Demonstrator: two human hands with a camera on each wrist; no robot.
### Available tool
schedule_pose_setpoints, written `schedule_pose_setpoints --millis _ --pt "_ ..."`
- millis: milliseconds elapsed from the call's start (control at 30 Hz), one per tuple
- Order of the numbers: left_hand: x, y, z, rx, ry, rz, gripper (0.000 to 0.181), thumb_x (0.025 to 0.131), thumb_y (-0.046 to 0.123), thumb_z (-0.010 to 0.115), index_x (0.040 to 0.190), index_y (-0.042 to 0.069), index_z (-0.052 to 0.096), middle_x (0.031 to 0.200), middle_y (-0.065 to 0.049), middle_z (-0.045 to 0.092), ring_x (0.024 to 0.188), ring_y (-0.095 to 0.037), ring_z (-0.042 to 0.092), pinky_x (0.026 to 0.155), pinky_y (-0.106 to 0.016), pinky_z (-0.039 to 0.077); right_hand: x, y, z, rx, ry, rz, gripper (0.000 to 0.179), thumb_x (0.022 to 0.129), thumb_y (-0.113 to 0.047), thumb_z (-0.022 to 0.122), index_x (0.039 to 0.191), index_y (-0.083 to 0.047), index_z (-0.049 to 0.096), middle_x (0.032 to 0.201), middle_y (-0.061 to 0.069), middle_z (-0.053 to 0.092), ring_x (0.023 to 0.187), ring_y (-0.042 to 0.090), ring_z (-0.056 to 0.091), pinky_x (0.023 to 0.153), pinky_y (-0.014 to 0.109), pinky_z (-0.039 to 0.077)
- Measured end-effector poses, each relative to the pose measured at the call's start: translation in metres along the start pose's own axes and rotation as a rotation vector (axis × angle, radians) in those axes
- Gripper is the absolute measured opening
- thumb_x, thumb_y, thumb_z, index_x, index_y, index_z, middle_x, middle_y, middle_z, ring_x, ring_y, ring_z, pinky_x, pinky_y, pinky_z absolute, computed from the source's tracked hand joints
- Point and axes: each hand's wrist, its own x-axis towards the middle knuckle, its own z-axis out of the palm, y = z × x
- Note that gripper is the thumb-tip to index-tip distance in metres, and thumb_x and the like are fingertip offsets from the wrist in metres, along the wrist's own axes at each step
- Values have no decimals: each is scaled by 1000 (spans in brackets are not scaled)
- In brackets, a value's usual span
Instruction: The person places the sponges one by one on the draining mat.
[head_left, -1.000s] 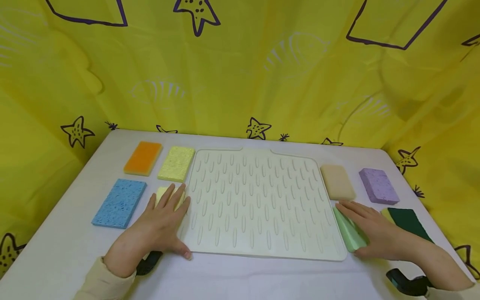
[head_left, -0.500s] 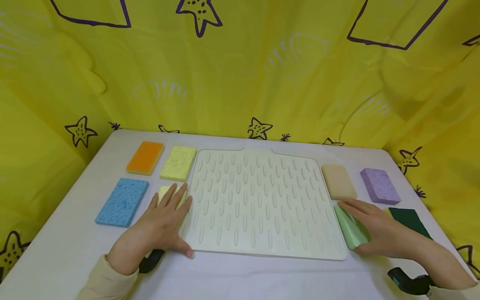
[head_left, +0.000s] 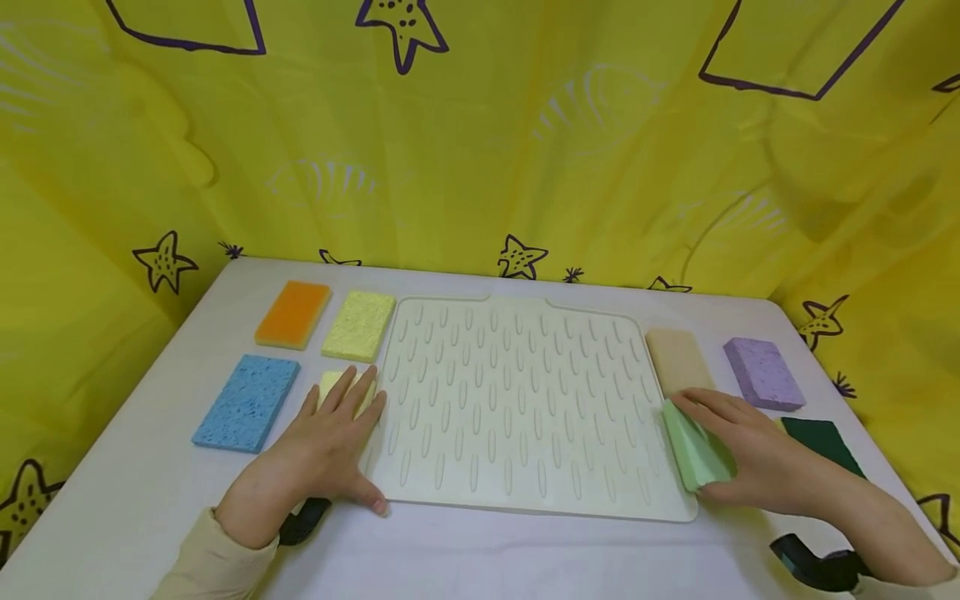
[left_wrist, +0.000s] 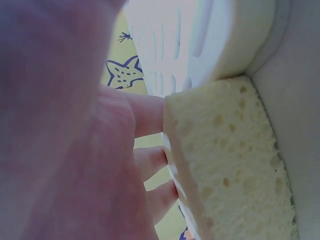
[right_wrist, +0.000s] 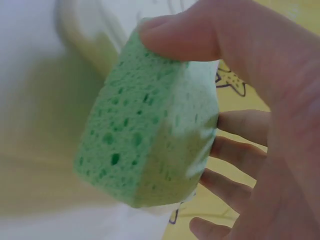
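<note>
A pale green sponge (head_left: 697, 450) is gripped between the thumb and fingers of my right hand (head_left: 765, 462), at the right edge of the white ridged mat (head_left: 517, 400). In the right wrist view the green sponge (right_wrist: 145, 130) shows its porous side, tilted, thumb on one end and fingertips at the other. My left hand (head_left: 315, 454) lies spread over a pale yellow sponge (head_left: 330, 382) beside the mat's left edge, covering most of it. The left wrist view shows this sponge (left_wrist: 230, 155) flat against the mat's side, with straight fingers along its top.
On the left lie orange (head_left: 292, 314), yellow-green (head_left: 359, 326) and blue (head_left: 247, 403) sponges. Right of the mat are a beige sponge (head_left: 678, 358), a purple one (head_left: 763, 373) and a dark green scouring sponge (head_left: 821, 442), partly behind my right wrist. A yellow curtain (head_left: 480, 167) surrounds the table.
My right hand has tightened on the green sponge and raised it slightly, tilting it toward the mat; its fingers now overlap the beige sponge's near edge. The left hand stays on its sponge.
</note>
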Motion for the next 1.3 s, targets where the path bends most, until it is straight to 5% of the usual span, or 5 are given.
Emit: schedule_pose_setpoints --millis 900,1300 --pt "0 -2 -1 -13 -7 5 136 47 77 81 150 1 39 166 -20 11 151 -45 10 113 -74 15 38 -49 2 35 3 8 101 66 -38 88 149 -4 43 147 14 41 128 30 44 93 52 51" --pt "1 -7 -4 -58 -50 -1 133 50 76 82 153 5 36 167 -17 10 152 -44 9 116 -71 12 54 -69 6 61 67 -88 99 68 -45 87 148 -4 45 146 12 46 131 30 46 100 53 47"
